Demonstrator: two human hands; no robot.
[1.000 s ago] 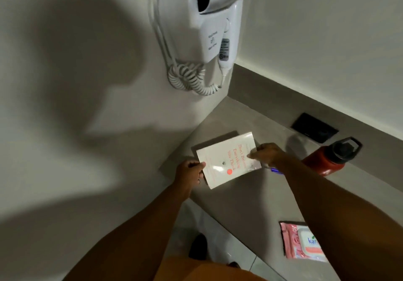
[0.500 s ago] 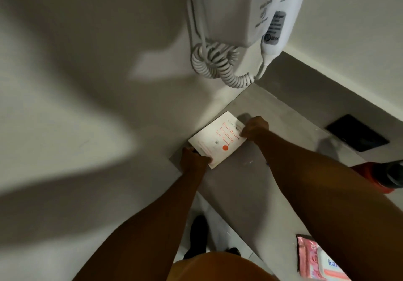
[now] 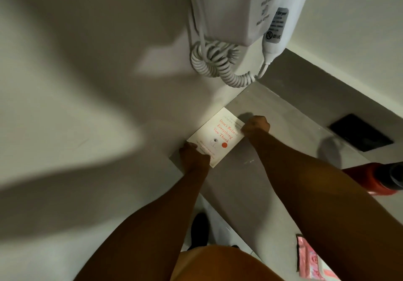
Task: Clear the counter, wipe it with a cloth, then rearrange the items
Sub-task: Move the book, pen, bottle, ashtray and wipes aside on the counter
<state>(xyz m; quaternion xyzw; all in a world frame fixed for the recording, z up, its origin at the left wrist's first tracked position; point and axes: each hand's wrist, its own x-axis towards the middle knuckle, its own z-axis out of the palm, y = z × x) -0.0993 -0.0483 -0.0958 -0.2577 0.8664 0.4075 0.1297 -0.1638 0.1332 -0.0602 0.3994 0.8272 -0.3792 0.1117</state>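
Book flat on table, both hands on it.
We find left hand (image 3: 193, 153) fingers curled on the book (image 3: 216, 138) near corner; right hand (image 3: 256, 125) fingers pinching its far edge, table (image 3: 272, 171) beneath.

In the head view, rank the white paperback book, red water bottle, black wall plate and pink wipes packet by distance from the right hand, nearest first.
From the right hand:
1. White paperback book: touching, at the hand's left, in the counter corner.
2. Black wall plate: off to the right, on the backsplash.
3. Red water bottle: right and nearer the person; close to the plate's rank.
4. Pink wipes packet: bottom right, near edge.
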